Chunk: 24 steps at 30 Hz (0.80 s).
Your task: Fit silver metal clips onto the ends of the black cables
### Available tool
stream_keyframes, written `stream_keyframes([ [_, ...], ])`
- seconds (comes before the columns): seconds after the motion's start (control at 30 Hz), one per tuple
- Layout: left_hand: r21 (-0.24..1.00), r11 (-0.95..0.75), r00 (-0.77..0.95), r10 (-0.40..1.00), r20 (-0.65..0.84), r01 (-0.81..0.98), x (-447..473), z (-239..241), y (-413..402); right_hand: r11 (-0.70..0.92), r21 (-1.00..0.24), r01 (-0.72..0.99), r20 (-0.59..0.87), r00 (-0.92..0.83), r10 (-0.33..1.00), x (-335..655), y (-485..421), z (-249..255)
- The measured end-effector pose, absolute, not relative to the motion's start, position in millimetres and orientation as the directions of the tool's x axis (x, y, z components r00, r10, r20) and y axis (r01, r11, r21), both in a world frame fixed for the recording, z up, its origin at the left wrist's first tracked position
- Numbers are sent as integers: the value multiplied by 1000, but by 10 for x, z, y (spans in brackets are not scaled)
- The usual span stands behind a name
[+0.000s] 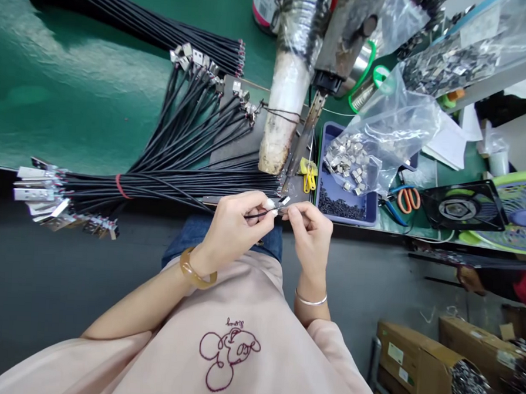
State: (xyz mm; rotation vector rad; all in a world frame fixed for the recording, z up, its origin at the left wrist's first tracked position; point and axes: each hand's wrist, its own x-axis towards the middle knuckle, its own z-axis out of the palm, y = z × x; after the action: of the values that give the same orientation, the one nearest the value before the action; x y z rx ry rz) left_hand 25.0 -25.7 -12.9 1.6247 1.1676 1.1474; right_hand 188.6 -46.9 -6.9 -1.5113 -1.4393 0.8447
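Pinched in my left hand [241,222] is a black cable [260,214], close to its end. My right hand [308,226] has thumb and forefinger pressed together at a small metal connector [282,203] on that cable end. Both hands meet just in front of the bench edge. Behind them lies a bundle of black cables [188,184], tied with a red band [121,186], with metal plugs at its left end. More cables fan out toward the back, their metal plugs [195,58] resting on the bench.
A soldering iron [311,120] and a white-wrapped tube [283,104] slope down behind my hands. To the right are a blue tray [370,211] of metal shells and small black parts, orange-handled pliers [408,199] and a fan [465,210]. Cardboard boxes [417,358] stand lower right.
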Motion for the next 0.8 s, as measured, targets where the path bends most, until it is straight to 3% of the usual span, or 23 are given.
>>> stream_keyframes([
  [0.43, 908, -322, 206, 940, 272, 267, 246, -93, -264, 81, -916, 392, 107, 44, 993, 1880, -432, -60],
  [0.8, 896, -383, 247, 912, 328, 224, 214, -69, -255, 67, -873, 482, 117, 74, 990, 1862, -444, -42],
])
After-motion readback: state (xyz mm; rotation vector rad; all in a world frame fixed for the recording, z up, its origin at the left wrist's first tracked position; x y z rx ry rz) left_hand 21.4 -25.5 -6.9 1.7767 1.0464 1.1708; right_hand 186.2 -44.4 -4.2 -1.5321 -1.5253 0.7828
